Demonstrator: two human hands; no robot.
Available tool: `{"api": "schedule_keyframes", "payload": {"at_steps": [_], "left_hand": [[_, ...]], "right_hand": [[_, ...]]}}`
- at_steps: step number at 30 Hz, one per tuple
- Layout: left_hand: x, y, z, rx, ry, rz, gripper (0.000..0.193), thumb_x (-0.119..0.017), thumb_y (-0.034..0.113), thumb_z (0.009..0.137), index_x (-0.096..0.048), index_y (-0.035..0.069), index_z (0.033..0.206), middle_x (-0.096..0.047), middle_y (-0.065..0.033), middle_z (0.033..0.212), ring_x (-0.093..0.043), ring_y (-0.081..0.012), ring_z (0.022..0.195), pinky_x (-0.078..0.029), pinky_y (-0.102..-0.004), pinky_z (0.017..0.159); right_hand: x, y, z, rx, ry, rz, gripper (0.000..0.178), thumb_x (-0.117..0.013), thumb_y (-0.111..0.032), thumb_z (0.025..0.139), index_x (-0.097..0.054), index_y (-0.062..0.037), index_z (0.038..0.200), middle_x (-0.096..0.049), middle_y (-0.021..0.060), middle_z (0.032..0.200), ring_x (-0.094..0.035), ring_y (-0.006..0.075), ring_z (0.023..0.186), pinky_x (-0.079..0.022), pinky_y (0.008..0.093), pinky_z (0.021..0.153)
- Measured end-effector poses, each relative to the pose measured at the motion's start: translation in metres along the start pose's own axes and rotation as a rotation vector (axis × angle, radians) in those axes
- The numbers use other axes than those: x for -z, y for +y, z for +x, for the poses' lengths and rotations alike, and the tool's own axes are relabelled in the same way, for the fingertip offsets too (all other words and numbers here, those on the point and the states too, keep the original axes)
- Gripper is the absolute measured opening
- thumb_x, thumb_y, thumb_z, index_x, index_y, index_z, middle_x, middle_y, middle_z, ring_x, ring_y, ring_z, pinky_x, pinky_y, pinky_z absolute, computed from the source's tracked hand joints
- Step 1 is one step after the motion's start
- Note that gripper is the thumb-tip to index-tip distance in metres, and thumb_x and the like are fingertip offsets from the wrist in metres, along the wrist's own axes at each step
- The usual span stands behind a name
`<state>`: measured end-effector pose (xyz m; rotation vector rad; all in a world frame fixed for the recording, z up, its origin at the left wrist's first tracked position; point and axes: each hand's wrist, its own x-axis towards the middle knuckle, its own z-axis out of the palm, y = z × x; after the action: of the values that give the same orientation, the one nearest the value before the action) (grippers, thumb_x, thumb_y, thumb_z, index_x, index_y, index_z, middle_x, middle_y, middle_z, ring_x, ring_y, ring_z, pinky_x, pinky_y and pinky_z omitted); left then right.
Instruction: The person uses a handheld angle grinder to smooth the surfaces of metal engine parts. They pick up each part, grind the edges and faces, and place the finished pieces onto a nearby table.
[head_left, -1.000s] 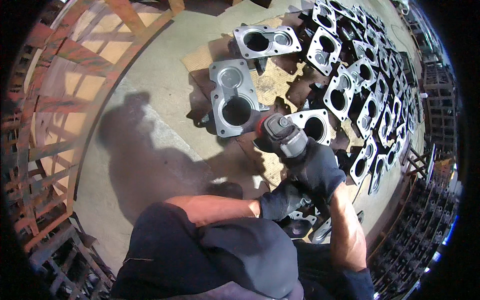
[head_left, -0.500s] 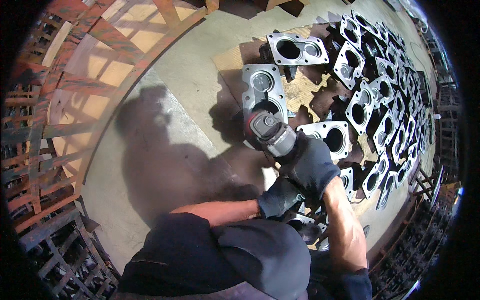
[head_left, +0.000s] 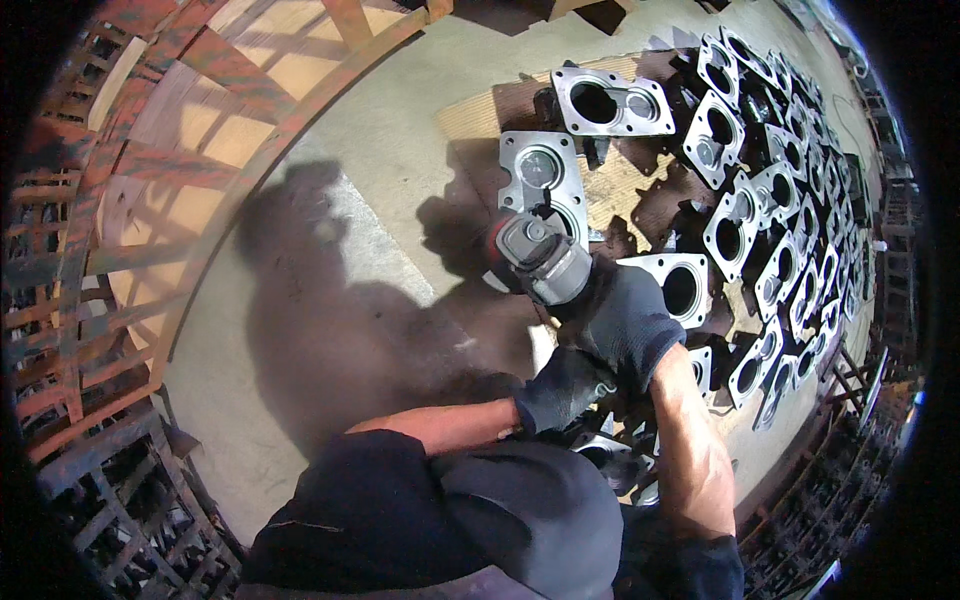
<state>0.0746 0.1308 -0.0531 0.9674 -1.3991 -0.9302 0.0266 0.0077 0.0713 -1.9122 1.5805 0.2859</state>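
Dark work gloves cover both my hands. My right hand (head_left: 625, 325) is wrapped round the body of a grey power tool with a red rim, which looks like an angle grinder (head_left: 548, 262). Just below it, my left hand (head_left: 566, 388) is closed at the rear of the grinder, though its fingers are partly hidden. The grinder's head is over the lower part of a machined metal flange casting (head_left: 516, 172) with round openings. Whether it touches the metal is hidden. Another casting (head_left: 680, 278) lies right beside my right hand.
Several similar castings (head_left: 612, 101) stand in rows to the right on cardboard (head_left: 615, 185). A rusty red metal frame (head_left: 190, 165) with wooden boards curves along the left. Dark metal racks (head_left: 830, 500) line the lower right. My shadow falls on the concrete floor (head_left: 380, 140).
The castings and floor have shifted slightly right in the picture. The grinder has shifted slightly left relative to the casting beneath it. Both hands keep their hold.
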Motion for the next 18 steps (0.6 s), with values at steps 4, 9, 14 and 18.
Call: {"api": "schedule_keyframes", "payload": {"at_steps": [4,9,14,18], "left_hand": [[0.021,-0.008,0.026,0.695,-0.282,-0.556,0.041,-0.065,-0.002,0.089,-0.056,0.000,0.128,-0.062,-0.0080,0.125,-0.056,-0.0156,0.114,-0.049,-0.0299,0.098],[0.008,-0.001,0.031,0.518,-0.186,-0.621,0.038,-0.062,0.004,0.095,-0.055,0.001,0.133,-0.061,-0.0100,0.131,-0.056,-0.0177,0.120,-0.047,-0.0319,0.103],[0.007,0.001,0.032,0.657,-0.253,-0.598,0.043,-0.057,0.002,0.098,-0.047,0.002,0.140,-0.056,-0.0103,0.137,-0.053,-0.0191,0.124,-0.046,-0.0336,0.107],[0.006,-0.016,0.048,0.729,-0.258,-0.805,0.040,-0.050,0.000,0.101,-0.046,0.000,0.141,-0.053,-0.0086,0.139,-0.051,-0.0195,0.126,-0.044,-0.0337,0.110]], "right_hand": [[0.008,-0.001,0.026,0.133,0.107,-0.007,0.046,-0.076,-0.025,0.066,-0.069,-0.0051,0.107,-0.071,0.0220,0.094,-0.068,0.0417,0.092,-0.056,0.0439,0.079],[0.018,0.004,0.022,0.065,0.063,0.000,0.051,-0.079,-0.024,0.062,-0.069,-0.0059,0.108,-0.072,0.0205,0.097,-0.070,0.0372,0.095,-0.056,0.0403,0.082],[0.012,0.001,0.020,0.044,0.043,-0.017,0.053,-0.081,-0.026,0.062,-0.068,-0.0057,0.109,-0.072,0.0210,0.097,-0.069,0.0382,0.096,-0.056,0.0404,0.083],[0.018,0.009,0.031,0.051,0.103,-0.085,0.052,-0.082,-0.027,0.062,-0.067,-0.0048,0.106,-0.072,0.0204,0.095,-0.069,0.0397,0.094,-0.056,0.0420,0.081]]}}
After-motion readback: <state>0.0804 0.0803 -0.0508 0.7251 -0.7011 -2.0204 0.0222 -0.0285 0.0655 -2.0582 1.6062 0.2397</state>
